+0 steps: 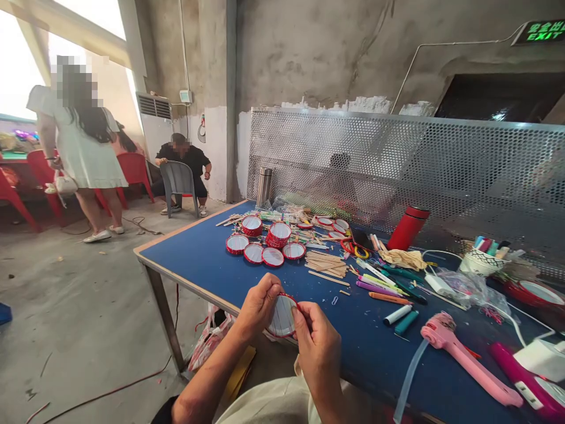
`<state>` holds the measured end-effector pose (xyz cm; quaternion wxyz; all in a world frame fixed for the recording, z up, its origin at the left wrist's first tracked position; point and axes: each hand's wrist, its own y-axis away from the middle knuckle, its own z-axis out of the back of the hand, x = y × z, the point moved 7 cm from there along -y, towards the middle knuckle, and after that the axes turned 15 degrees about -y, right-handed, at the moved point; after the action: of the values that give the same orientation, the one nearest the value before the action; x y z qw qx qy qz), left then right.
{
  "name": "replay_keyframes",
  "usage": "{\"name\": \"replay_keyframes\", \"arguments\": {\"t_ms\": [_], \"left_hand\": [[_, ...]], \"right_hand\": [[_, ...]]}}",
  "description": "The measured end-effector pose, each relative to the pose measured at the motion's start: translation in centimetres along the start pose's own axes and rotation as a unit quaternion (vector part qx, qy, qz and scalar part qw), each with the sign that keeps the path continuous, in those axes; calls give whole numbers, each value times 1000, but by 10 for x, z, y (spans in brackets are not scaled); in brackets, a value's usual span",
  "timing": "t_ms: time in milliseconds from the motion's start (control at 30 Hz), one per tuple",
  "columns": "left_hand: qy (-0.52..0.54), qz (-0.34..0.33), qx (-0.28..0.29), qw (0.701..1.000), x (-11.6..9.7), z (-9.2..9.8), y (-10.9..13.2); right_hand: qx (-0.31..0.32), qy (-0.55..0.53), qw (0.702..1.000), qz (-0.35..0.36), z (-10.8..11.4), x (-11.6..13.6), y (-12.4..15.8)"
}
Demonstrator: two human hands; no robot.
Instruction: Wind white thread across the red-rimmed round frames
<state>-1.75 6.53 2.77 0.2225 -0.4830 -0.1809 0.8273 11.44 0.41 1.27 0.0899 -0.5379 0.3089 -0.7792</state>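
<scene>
Pale cloth (265, 406) of our clothing filled the lower edge of the view. Above it, our left hand (263, 300) and right hand (320, 338) grasped a red-rimmed disc (280, 318) between them, at the near edge of the blue table (189, 247): the left fingers pinched its upper left rim, the right thumb and fingers its right rim. Fine lines crossed its pale face. Beyond, we saw a cluster of similar red-rimmed rounds (272, 257), several touching, just beside flat wooden sticks (326, 265). To the right lay coloured markers (378, 287) and a pink glue gun (470, 356); any print on the markers was too small for us to read. A red flask (406, 228) stood before a perforated metal panel (353, 141). At upper right we read "EXIT" in green on a sign (541, 32), beneath the characters "安全出", a line cut by the frame.
</scene>
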Motion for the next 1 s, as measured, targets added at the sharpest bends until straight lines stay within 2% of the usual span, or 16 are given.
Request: {"name": "replay_keyframes", "arguments": {"t_ms": [167,267,400,500,567,633,767,1000], "left_hand": [[18,-2,1,1000,3,-2,-1],[78,-1,31,996,7,-6,1],[146,-28,55,987,-1,-6,6],[67,-43,67,995,-8,-8,8],[-10,-46,63,997,-11,-9,9],[-73,-47,46,995,-13,-10,10],[-144,-57,21,988,-15,-12,13],[-178,-48,2,983,-18,-11,15]], "right_hand": [[3,-18,1000,-19,0,-2,1],[0,-64,996,-64,1,-4,-1],[-75,-184,967,-158,6,-14,-8],[-148,-276,928,-202,4,-24,-15],[-185,-321,905,-207,0,-30,-19],[-205,-341,895,-202,-3,-35,-22],[-203,-331,905,-175,-3,-38,-21],[-186,-305,923,-142,1,-35,-18]]}}
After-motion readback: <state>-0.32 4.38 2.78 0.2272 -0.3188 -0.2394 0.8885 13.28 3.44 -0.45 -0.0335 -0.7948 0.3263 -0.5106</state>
